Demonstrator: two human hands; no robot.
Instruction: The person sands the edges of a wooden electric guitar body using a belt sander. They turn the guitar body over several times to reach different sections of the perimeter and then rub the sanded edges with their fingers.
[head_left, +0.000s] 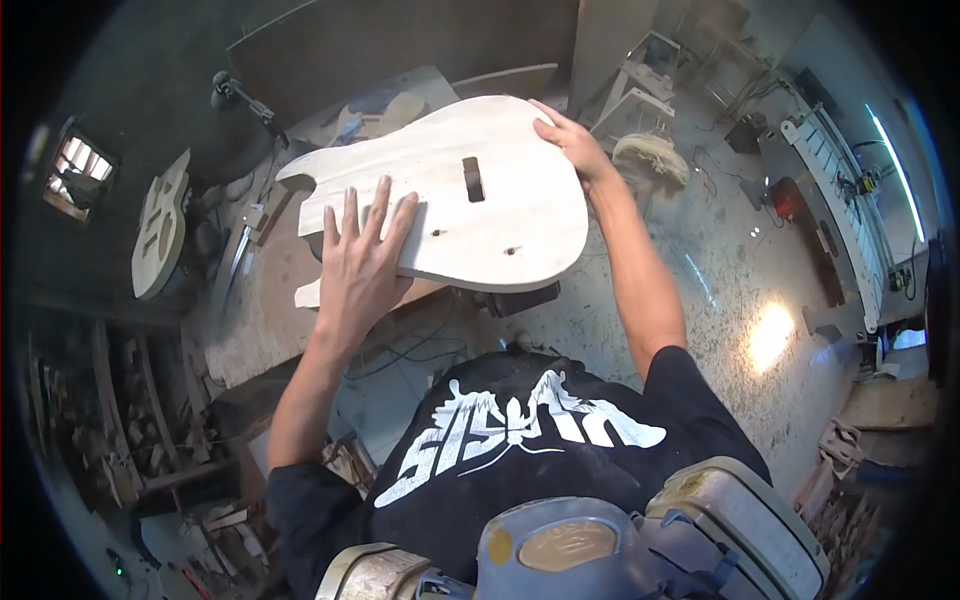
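A pale, unpainted wooden electric guitar body [530,200] is tilted up above the workbench in front of me. It has one rectangular slot and two small holes, and its horns point left. My left hand [362,248] lies flat on its face near the horns, fingers spread. At the far right edge, my right hand [572,150] grips the rim, with the thumb on the face and the other fingers partly hidden behind it. Whatever supports the body from below is mostly hidden; a dark object [528,300] shows under its near edge.
The dusty workbench [250,335] extends left under the guitar body. Another guitar body [160,225] stands at the far left, near a lamp-like arm [245,105]. Wood pieces [130,400] fill a rack at lower left. A respirator [565,550] shows at the lower edge.
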